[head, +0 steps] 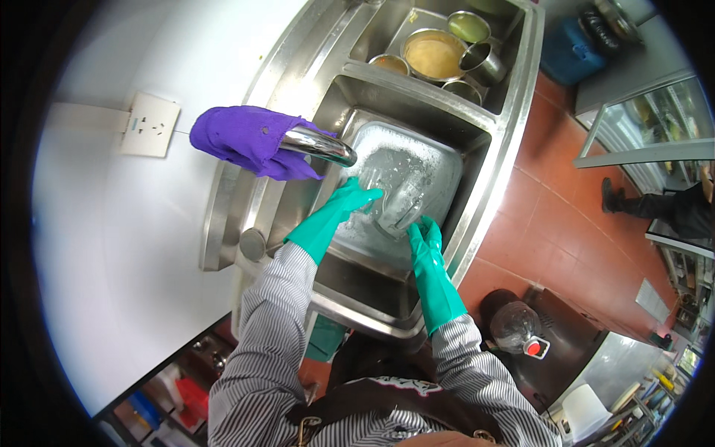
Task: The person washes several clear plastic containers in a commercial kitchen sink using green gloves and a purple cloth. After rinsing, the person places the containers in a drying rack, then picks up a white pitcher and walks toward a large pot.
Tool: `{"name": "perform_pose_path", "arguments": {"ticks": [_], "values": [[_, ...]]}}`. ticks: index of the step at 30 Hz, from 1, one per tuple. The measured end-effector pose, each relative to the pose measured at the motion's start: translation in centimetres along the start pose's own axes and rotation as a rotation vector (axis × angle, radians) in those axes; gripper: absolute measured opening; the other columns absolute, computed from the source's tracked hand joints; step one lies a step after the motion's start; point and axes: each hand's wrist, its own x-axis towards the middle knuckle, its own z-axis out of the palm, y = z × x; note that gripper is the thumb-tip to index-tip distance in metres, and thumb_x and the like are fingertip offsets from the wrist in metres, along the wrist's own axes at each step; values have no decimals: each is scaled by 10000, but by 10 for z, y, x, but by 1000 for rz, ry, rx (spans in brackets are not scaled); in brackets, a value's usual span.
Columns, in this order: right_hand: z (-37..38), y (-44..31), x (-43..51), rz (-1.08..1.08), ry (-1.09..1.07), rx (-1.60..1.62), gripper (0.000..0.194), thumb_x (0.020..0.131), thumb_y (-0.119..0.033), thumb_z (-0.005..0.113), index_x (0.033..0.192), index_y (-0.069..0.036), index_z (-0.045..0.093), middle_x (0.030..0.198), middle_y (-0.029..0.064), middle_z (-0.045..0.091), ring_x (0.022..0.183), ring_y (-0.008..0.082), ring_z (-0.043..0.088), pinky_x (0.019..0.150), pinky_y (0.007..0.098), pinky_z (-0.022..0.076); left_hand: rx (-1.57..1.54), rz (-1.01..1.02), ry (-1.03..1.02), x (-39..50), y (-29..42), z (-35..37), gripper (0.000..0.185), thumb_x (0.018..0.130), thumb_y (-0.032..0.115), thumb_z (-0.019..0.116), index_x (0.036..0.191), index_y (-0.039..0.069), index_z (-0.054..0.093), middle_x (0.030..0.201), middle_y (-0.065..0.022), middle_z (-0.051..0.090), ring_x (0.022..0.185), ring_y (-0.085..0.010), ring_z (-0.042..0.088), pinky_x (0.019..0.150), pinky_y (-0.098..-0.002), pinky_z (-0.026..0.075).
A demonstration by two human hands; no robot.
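My left hand (354, 198), in a green rubber glove, reaches into soapy water in a grey plastic basin (455, 173). Its thumb and fingers are at a clear vessel (371, 181); suds and reflections hide whether it grips this. A second clear glass vessel (402, 207) lies tilted between my hands, partly in the water. Gloved the same way, my right hand (427, 237) has its curled fingers at the lower end of that glass. The basin sits in the middle bowl of a stainless steel sink (475, 125).
Over the sink's left side reaches a chrome faucet (321, 146) wrapped in purple cloth (246, 139). Metal bowls and a steel cup (483, 64) fill the far bowl. A wall socket (149, 124) is at left. A person's leg (642, 204) and a plastic jug (516, 327) are at right.
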Motion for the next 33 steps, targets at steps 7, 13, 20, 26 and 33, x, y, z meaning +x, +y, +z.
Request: {"name": "perform_pose_path", "arguments": {"ticks": [7, 13, 20, 26, 33], "values": [[-3, -8, -17, -113, -38, -172, 480, 906, -135, 617, 1347, -74, 437, 1070, 76, 579, 929, 164, 569, 800, 294, 479, 549, 211, 487, 35, -27, 29, 778, 796, 445, 682, 1317, -61, 400, 1322, -281, 467, 1219, -373, 497, 1012, -416, 414], [-3, -7, -18, -110, -69, -150, 446, 917, -109, 598, 1337, -82, 449, 1083, 69, 591, 948, 156, 576, 823, 300, 483, 779, 11, 661, 133, -29, 59, 375, 867, 385, 597, 1019, 42, 612, 1104, -191, 641, 893, -321, 657, 716, -453, 540], [-4, -15, -18, -120, -112, -105, 416, 927, -103, 597, 1322, -92, 470, 1093, 67, 612, 981, 156, 591, 846, 289, 478, -252, 280, 59, 103, -17, 25, 504, 851, 356, 630, 1259, 71, 556, 1160, -166, 624, 1011, -313, 632, 870, -465, 512], [-7, -21, -20, 11, -90, 107, 362, 923, -130, 622, 1266, -65, 524, 1062, 59, 617, 957, 145, 588, 864, 274, 470, -1077, 88, -640, 61, -6, 4, 516, 923, 441, 548, 1239, 32, 547, 1178, -178, 618, 1026, -335, 627, 900, -484, 510], [-7, -32, -35, 35, -104, 107, 340, 929, -124, 612, 1252, -55, 532, 1097, 61, 622, 970, 163, 618, 870, 286, 482, -455, 248, -85, 41, -16, 11, 626, 855, 397, 661, 1312, 26, 449, 1226, -190, 575, 1127, -338, 563, 923, -473, 493]]}}
